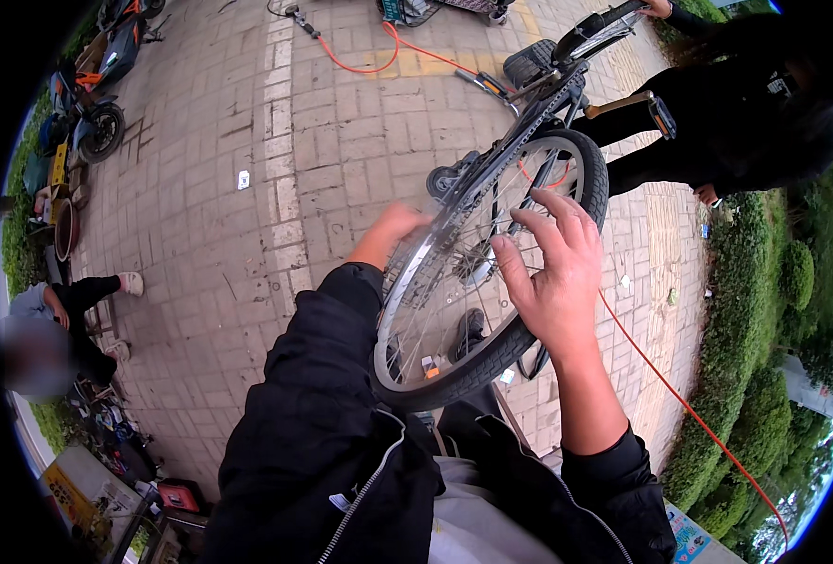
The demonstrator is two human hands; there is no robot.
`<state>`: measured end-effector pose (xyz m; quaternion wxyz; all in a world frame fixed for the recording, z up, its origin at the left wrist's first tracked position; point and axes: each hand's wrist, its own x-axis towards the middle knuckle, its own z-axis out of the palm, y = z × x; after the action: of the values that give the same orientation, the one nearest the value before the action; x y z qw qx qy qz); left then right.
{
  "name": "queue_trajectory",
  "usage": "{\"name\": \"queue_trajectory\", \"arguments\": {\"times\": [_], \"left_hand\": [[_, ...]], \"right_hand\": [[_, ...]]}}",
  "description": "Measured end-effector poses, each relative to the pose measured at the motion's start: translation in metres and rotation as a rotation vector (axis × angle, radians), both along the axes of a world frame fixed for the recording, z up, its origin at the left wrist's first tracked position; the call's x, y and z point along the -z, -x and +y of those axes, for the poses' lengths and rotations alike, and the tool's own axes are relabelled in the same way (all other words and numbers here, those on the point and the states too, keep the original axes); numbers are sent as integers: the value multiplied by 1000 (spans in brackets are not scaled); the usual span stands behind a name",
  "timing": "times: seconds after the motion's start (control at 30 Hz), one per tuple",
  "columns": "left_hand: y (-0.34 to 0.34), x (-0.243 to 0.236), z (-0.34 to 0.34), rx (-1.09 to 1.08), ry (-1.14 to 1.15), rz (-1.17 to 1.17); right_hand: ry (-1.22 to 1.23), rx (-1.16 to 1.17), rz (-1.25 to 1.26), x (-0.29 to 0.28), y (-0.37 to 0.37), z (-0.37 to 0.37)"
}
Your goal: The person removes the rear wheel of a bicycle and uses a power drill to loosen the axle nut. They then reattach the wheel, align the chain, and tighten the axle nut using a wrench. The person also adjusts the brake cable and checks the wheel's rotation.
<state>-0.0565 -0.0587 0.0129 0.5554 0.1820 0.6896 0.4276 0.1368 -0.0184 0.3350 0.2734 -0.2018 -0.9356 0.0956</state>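
A bicycle wheel (588, 150) with a black tyre and a silver rim stands in front of me, joined to a dark bicycle frame (520, 127) that leans away to the upper right. My left hand (399, 231) is at the wheel's left rim; its fingers are smeared and partly hidden, so their grip does not show. Over the right side of the wheel, my right hand (562, 268) is open, fingers spread and curved, with nothing in it. The derailleur (449, 177) and a pedal (662, 118) show farther up the bicycle.
A person in black (708, 122) stands at the far right, one hand by the bicycle's far end. An orange hose (679, 399) crosses the paving. A seated person (78, 310) is at left, near parked scooters (101, 127). A hedge (750, 310) lines the right. A small orange-and-white box (430, 368) lies below the wheel.
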Motion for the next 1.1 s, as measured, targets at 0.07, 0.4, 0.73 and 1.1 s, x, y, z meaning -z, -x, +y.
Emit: {"name": "queue_trajectory", "arguments": {"times": [0.07, 0.4, 0.73, 1.1], "left_hand": [[3, 3, 1, 50, -2, 37], [-5, -15, 3, 7, -188, -56], [-8, -13, 1, -36, -173, 50], [-24, -8, -4, -246, -332, -119]], "right_hand": [[9, 0, -4, 0, 0, 0], [-3, 11, 12, -2, -4, 6], [0, 4, 17, -1, -5, 7], [11, -5, 10, 0, -6, 7]]}}
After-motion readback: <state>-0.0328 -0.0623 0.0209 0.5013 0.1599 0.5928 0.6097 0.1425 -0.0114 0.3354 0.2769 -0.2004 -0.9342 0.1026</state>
